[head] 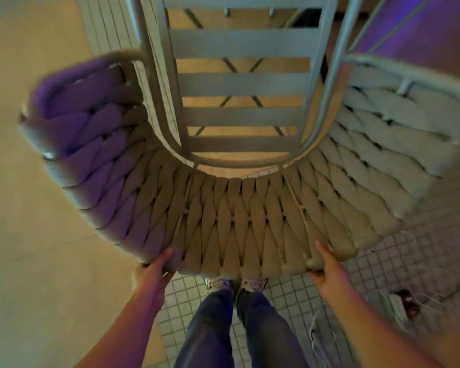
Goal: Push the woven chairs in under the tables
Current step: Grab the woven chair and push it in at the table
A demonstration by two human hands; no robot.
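A woven chair with a curved grey rope back fills the middle of the head view, seen from above. Its slatted metal seat runs away from me toward the top. My left hand grips the top rim of the back at the lower left. My right hand grips the same rim at the lower right. Both thumbs lie on the weave; the fingers curl under the rim. No table is clearly visible; a dark edge shows at the top right beyond the seat.
Small white floor tiles lie under and right of the chair. A smooth beige floor spreads to the left. My legs and shoes stand right behind the chair. White cables and a small dark object lie on the tiles at the lower right.
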